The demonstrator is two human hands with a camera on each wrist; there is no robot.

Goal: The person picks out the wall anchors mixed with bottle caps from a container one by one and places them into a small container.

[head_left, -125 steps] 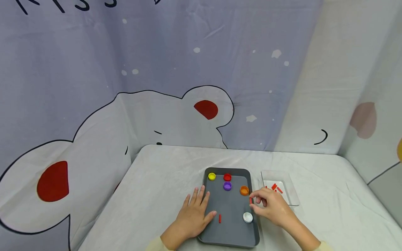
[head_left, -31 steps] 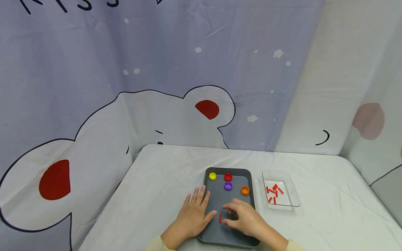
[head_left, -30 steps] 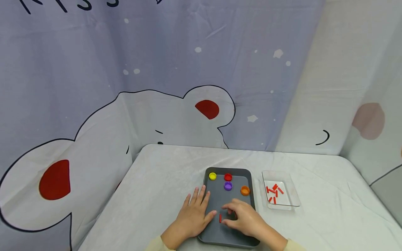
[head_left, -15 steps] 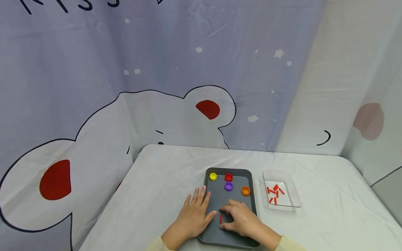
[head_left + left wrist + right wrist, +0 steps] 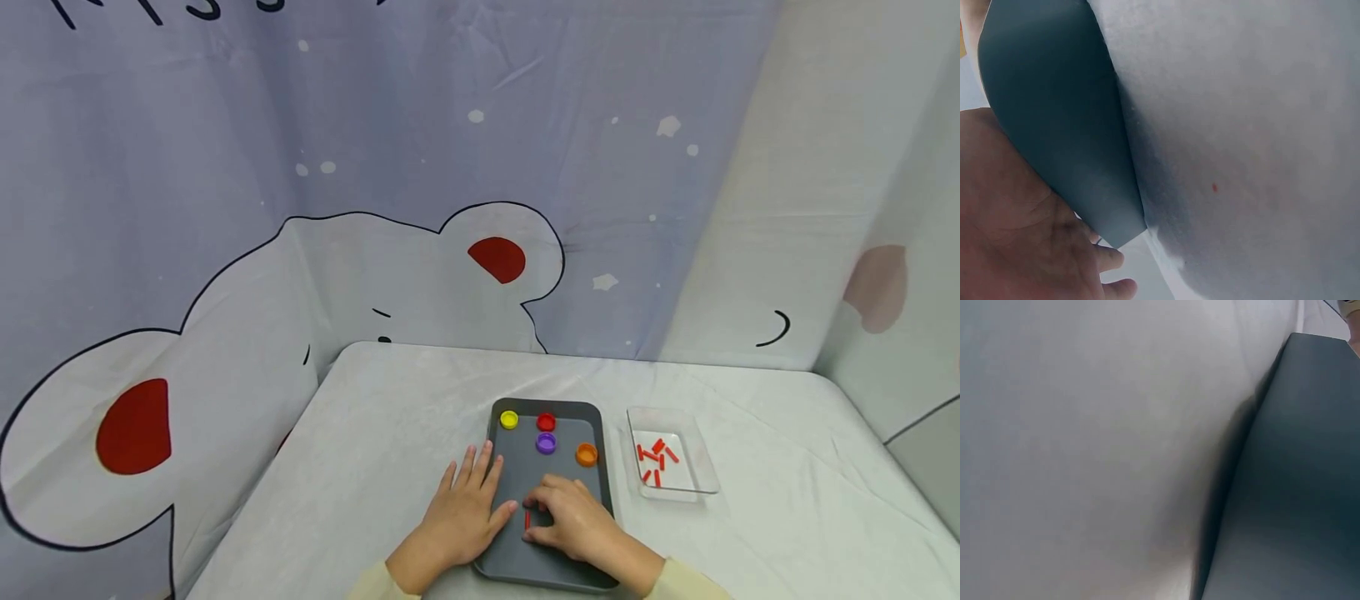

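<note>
My left hand (image 5: 459, 518) lies flat with fingers spread over the left edge of a dark grey tray (image 5: 510, 567). In the left wrist view, that hand (image 5: 1016, 219) is beside the tray's outer side (image 5: 1066, 119). My right hand (image 5: 573, 521) is low over the tray's middle, thumb and index finger pinching the two ends of a short red stick (image 5: 527, 520). At the tray's far end sit round caps: yellow (image 5: 509, 419), red (image 5: 546, 422), purple (image 5: 546, 443) and, nearer the right edge, orange (image 5: 587, 454). The white cap is hidden behind my right hand.
Right of the tray stands a clear plastic box (image 5: 703, 477) with several red sticks (image 5: 650, 455) lying loose in it. White cloth (image 5: 405, 417) covers the table, and a printed curtain (image 5: 420, 283) hangs behind its far edge.
My right hand has come from the tray's right edge, where it held a red stick, leftward to the stick on the tray. Its fingertips have closed in on the stick's ends. My left hand stays put.
</note>
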